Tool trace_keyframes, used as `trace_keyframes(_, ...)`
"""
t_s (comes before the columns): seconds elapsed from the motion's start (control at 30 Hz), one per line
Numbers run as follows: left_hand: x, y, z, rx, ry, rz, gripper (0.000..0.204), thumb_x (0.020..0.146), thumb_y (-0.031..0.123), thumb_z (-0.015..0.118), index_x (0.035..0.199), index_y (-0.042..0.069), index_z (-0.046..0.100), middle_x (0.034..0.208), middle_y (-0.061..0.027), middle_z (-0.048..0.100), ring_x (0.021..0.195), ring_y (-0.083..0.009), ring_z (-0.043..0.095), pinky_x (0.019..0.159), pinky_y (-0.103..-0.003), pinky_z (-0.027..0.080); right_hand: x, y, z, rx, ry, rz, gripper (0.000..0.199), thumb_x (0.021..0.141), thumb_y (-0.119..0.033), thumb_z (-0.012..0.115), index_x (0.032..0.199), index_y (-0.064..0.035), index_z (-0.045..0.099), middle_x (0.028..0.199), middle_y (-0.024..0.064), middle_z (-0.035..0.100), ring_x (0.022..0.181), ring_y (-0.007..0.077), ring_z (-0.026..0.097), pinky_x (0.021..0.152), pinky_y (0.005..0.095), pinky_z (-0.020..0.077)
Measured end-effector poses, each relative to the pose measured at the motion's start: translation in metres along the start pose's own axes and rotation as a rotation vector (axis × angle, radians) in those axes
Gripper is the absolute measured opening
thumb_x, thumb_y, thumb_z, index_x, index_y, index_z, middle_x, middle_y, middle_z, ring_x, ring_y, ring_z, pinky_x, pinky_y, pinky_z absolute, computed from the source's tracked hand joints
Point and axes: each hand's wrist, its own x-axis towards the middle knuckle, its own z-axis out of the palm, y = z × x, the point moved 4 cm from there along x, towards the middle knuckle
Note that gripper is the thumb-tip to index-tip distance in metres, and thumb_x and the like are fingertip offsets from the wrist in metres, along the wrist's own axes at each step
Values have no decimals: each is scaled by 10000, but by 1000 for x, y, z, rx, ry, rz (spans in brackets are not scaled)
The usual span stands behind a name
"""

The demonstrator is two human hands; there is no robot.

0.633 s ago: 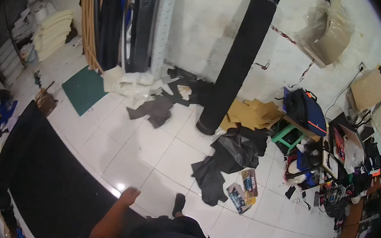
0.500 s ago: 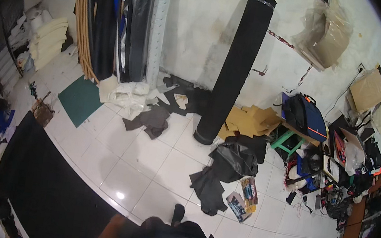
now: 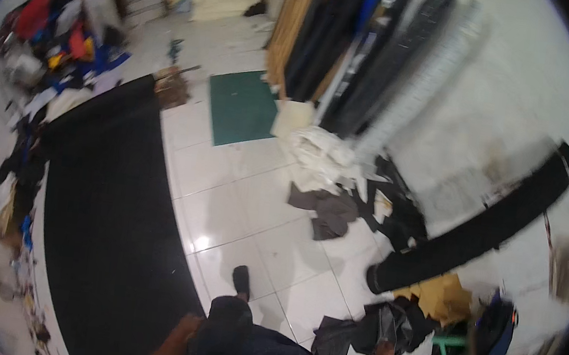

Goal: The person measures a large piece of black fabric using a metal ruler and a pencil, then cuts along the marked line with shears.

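My left hand (image 3: 190,324) hangs low beside my dark clothing, near the right edge of a long black sheet of material (image 3: 107,220) laid out on the floor. Its fingers are too blurred and tucked to make out. On the other side, my right hand (image 3: 385,350) hangs over dark grey scraps of material (image 3: 336,339). Blur hides its fingers too. Neither hand visibly holds a thing. One dark-shod foot (image 3: 241,281) shows ahead of me on the white tiles.
A thick black roll (image 3: 475,231) leans on the wall at right. Upright rolls (image 3: 410,62) stand at the back, with a green mat (image 3: 242,108) and white crumpled plastic (image 3: 318,155) before them. Coloured scraps (image 3: 68,48) lie heaped at far left; a green stool (image 3: 449,349) stands right.
My view has swung left, bringing the black sheet and the scrap heap further into the picture. My right forearm and hand now show at the lower right; the foot appears further left.
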Motion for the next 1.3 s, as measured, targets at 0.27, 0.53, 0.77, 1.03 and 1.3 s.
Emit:
trace_keyframes(0.27,67,125,-225,-352,268,-331,433,864,366,564,1035,-27,628,1050,-189,639,974,-328,604,859,-385,467,42,-212,193,40,-748,19,340,876,-278,625,1077,-5,600,829,58,627,698,158,614,617,301,507)
trace_keyframes(0.53,138,75,-314,-549,666,-444,362,840,313,611,982,-19,643,867,-135,659,797,-239,628,754,-386,481,129,-280,186,105,-647,270,420,861,-341,650,1118,-16,582,885,85,624,709,171,601,578,337,489)
trace_keyframes(0.77,185,132,-254,-393,351,-559,497,856,439,555,1061,-6,643,1130,-232,612,1109,-374,564,933,-429,439,258,-302,182,46,-596,490,362,809,-381,700,857,-35,607,647,37,560,503,153,534,411,319,432)
trace_keyframes(1.03,249,225,-278,-331,359,-466,477,834,425,619,1061,7,653,1134,-229,614,1110,-364,562,962,-415,424,461,-526,221,-23,-537,-116,316,900,-292,573,1062,-22,597,794,64,617,646,151,614,475,295,471)
trace_keyframes(1.3,328,227,-385,-678,608,-501,489,833,385,622,1061,-48,625,1121,-248,612,1079,-353,578,939,-410,444,536,-644,295,-224,-696,-677,254,879,-188,565,1076,-29,540,813,90,528,773,236,551,644,394,463)
